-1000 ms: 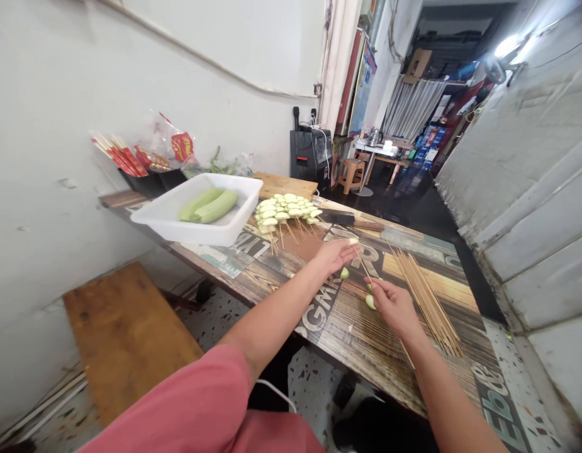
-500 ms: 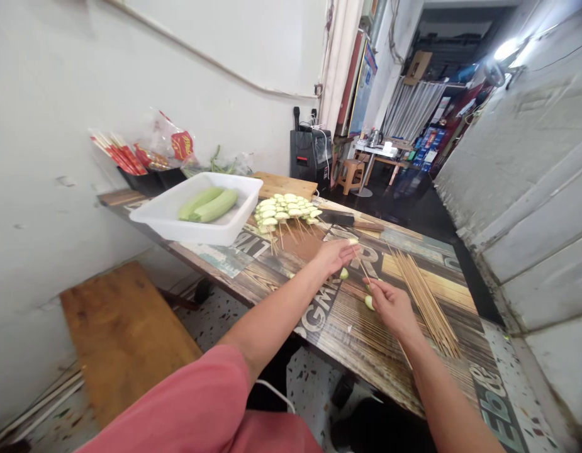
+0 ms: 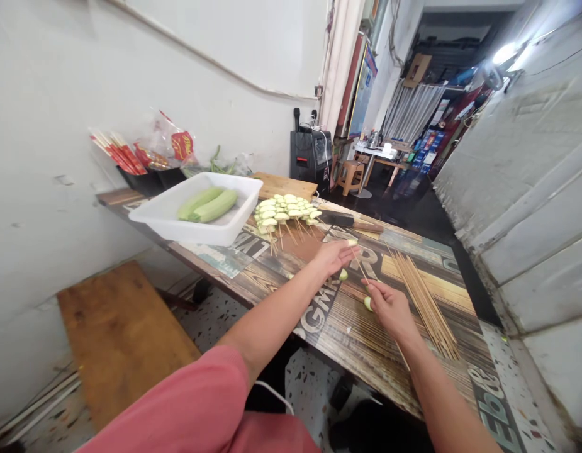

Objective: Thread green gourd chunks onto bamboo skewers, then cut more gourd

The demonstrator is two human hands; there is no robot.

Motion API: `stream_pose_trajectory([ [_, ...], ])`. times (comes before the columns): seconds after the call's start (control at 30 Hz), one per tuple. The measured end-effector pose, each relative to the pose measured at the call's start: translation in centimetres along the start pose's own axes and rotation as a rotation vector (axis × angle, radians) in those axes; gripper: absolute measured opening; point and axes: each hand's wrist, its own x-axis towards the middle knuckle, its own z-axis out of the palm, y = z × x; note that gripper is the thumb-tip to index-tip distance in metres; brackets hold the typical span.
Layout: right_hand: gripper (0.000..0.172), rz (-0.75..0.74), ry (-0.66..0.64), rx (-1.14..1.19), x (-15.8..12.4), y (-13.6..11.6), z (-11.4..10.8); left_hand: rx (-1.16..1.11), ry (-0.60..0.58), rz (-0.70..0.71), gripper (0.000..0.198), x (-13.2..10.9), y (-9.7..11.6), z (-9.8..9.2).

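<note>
While left hand (image 3: 336, 257), half-closed, holds slice (image 3: 352, 243) — skewer (image 3: 360, 265) slants between — right hand (image 3: 389, 306) pinching it.

Black speaker (image 3: 306, 161), white cable (image 3: 328, 151) draped over it. Right of speaker: tan stool (image 3: 351, 177), then small table (image 3: 370, 150). Above-right of speaker: blue board (image 3: 362, 91). Well left: red-and-white packets (image 3: 128, 157); lower left: wooden bench (image 3: 125, 333).

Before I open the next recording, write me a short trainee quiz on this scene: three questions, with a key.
1. How many squashes lie in the tub?
2. True or false: the loose skewers lie on the table, to the right of the right hand.
3. What is at the fingertips of the left hand? A) knife; B) squash piece; C) microphone.

Key: 1. two; 2. true; 3. B
</note>
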Motion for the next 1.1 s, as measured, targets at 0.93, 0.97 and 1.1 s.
stream_pose_trajectory([
  [0.93,0.046,0.217,-0.071,0.457,-0.4,-1.3,1.4,-0.011,-0.072,-0.030,0.008,-0.4,-1.2,0.4],
  [0.97,0.045,0.207,-0.085,0.475,-0.4,-1.3,1.4,-0.019,-0.086,-0.048,0.010,-0.4,-1.2,0.4],
  [1.1,0.043,0.196,-0.109,0.488,-0.6,-1.2,1.6,0.026,-0.128,-0.074,0.021,-0.3,-1.1,0.3],
])
